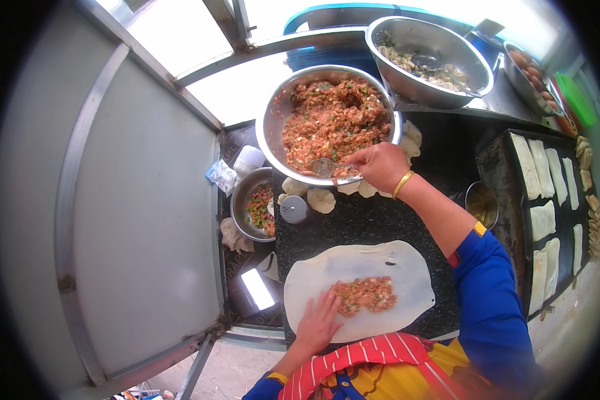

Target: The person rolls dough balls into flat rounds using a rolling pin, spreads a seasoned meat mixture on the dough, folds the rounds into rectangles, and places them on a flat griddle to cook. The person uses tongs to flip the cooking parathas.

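Note:
On the black speckled stone counter [365, 225] lies a thinly stretched sheet of dough [415, 280] with a small hole near its far edge. A patch of reddish minced filling with green bits [367, 295] is spread over its middle. My left hand [320, 317] rests flat on the dough, fingertips at the filling's left edge. Further away, my right hand [384, 162] grips a metal spoon [327, 167], whose bowl is at the near edge of the filling in a large steel bowl [264, 122]. Mince fills much of that bowl.
Dough balls [321, 200] and a shaker lid [294, 209] sit below the large bowl. At left are a smaller steel bowl [240, 220] and a lit phone [258, 289]. A griddle [555, 200] with flat filled breads stands right, beside a metal cup [481, 204]. Eggs [532, 75] are behind.

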Available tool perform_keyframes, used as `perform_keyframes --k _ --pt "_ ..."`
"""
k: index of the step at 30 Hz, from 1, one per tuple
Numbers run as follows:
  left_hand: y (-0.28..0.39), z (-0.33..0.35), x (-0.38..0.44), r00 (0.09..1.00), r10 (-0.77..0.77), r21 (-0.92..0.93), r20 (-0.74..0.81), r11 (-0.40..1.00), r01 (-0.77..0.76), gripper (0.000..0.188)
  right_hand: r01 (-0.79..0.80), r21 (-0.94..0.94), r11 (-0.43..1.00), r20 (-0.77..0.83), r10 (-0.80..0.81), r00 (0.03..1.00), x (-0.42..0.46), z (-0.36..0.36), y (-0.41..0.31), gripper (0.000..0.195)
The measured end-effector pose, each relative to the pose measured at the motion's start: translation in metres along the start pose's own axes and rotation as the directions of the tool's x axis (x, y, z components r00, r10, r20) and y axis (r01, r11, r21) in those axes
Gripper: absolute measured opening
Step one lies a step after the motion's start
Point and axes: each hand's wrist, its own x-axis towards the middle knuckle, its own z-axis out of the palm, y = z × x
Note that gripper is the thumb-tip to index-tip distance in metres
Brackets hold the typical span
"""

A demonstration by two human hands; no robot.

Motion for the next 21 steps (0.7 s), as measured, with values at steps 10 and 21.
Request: perform_keyframes --k 10,21 --pt "-0.030 -0.076 0.080 0.948 -0.047 0.081 -0.315 0.994 0.076 0.072 0.174 -0.331 0.927 0.035 -0.172 0.984 0.003 0.015 0.009 0.022" --pt "-0.053 -0.072 0.075 0.898 -0.153 -0.047 -0.413 0.988 0.147 0.068 -0.242 0.607 0.757 0.127 0.208 0.970 -0.017 0.008 0.049 0.023"
